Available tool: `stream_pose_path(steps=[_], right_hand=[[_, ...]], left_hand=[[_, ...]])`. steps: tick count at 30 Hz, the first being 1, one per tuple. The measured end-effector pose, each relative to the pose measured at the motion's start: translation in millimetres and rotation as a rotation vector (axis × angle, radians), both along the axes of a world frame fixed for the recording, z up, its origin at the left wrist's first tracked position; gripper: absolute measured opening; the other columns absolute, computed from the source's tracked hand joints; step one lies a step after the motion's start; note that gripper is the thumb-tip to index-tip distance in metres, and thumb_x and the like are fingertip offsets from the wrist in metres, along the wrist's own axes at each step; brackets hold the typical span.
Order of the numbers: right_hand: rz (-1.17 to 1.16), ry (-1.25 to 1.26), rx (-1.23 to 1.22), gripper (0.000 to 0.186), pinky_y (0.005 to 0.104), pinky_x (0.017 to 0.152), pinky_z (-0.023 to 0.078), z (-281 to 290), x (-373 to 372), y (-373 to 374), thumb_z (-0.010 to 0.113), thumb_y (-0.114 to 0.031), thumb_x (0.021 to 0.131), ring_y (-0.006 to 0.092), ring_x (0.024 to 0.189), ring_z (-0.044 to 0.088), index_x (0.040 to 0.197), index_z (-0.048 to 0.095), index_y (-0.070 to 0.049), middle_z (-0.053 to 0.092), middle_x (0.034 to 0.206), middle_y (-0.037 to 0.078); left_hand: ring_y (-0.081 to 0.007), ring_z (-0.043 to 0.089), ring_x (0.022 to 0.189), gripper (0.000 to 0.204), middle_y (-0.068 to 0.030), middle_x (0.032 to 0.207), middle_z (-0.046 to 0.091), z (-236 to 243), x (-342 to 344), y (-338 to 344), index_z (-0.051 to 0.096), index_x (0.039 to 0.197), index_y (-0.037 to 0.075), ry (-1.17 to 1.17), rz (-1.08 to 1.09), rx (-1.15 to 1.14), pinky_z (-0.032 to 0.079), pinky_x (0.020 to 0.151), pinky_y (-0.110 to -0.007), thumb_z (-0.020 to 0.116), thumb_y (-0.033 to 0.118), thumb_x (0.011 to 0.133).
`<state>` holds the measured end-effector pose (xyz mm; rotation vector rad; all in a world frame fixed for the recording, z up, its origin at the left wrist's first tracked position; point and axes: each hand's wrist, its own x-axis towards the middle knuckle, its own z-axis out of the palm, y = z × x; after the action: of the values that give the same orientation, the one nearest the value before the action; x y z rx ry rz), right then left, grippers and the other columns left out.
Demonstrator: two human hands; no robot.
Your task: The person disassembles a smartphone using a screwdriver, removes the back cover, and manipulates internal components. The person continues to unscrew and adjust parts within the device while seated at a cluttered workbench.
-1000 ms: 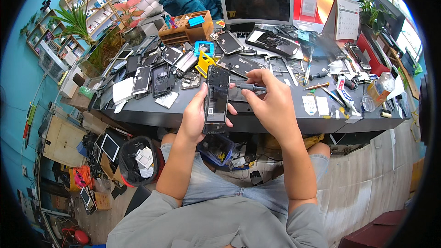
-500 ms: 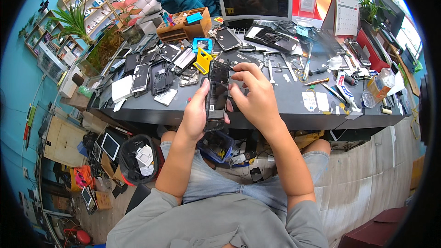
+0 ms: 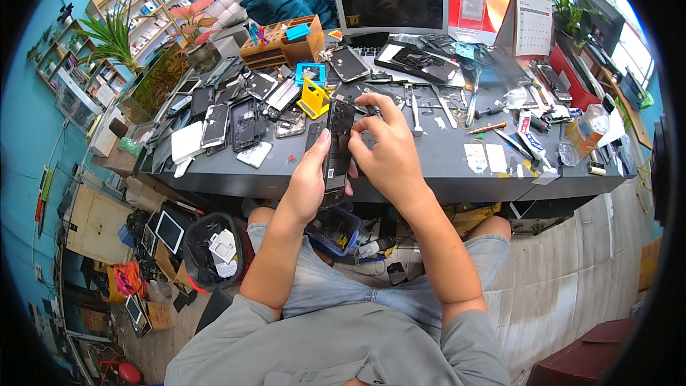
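The left hand (image 3: 307,182) gripped a phone (image 3: 334,168) near the tabletop's (image 3: 429,166) front edge. The right hand (image 3: 387,150) was half-curled, its hold unclear.

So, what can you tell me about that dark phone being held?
The phone is a slim, black, partly glossy oblong; a small pale patch shows toward its near end, other details too small to tell. Its far end points toward the bench, angled slightly rightward. The left grip clasps it from both sides; the right grip is by its upper right, contact unclear.
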<state>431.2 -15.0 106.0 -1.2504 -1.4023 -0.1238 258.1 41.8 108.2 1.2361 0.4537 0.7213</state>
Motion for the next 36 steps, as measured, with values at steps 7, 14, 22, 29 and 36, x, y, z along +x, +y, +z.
stream_pose_path(steps=[7,14,22,29,36], right_hand=[[0.028,-0.04,0.037,0.011,0.0484,0.106,0.056,4,1,3,0.079,-0.002,0.083,0.0409,0.122,0.068,0.085,0.07,0.003,0.068,0.14,0.017],[0.047,-0.042,0.1,0.012,0.0483,0.106,0.056,2,5,8,0.079,-0.002,0.08,0.0414,0.119,0.067,0.081,0.068,0.003,0.068,0.14,0.018],[0.054,-0.045,0.043,0.015,0.0477,0.115,0.054,0,8,7,0.081,-0.006,0.082,0.0414,0.135,0.068,0.087,0.069,0.002,0.07,0.145,0.017],[0.048,-0.124,0.13,0.013,0.0487,0.108,0.056,1,8,13,0.079,-0.003,0.079,0.0411,0.122,0.065,0.079,0.067,0.002,0.068,0.14,0.018],[0.037,-0.179,0.05,0.01,0.0493,0.108,0.056,-11,17,20,0.078,-0.002,0.083,0.0418,0.123,0.066,0.082,0.07,0.003,0.068,0.14,0.02]], left_hand=[[-0.0213,0.077,0.08,0.062,-0.0156,0.099,0.075,3,-2,-6,0.065,0.143,0.0,0.033,0.019,0.056,0.066,0.069,-0.034,0.032,0.05,0.125],[-0.0209,0.076,0.08,0.062,-0.0155,0.101,0.075,2,-3,-2,0.063,0.146,0.0,0.009,-0.011,0.05,0.066,0.07,-0.034,0.031,0.05,0.126],[-0.0199,0.077,0.083,0.062,-0.0146,0.104,0.075,3,-3,-3,0.062,0.147,0.0,-0.001,-0.021,0.016,0.067,0.069,-0.034,0.031,0.049,0.126],[-0.0197,0.077,0.087,0.062,-0.014,0.105,0.075,5,0,-3,0.062,0.148,-0.001,-0.012,0.029,0.023,0.067,0.069,-0.035,0.032,0.049,0.125],[-0.0248,0.076,0.078,0.066,-0.019,0.103,0.075,8,-10,4,0.061,0.148,-0.003,-0.02,0.079,-0.005,0.068,0.068,-0.038,0.03,0.051,0.125]])
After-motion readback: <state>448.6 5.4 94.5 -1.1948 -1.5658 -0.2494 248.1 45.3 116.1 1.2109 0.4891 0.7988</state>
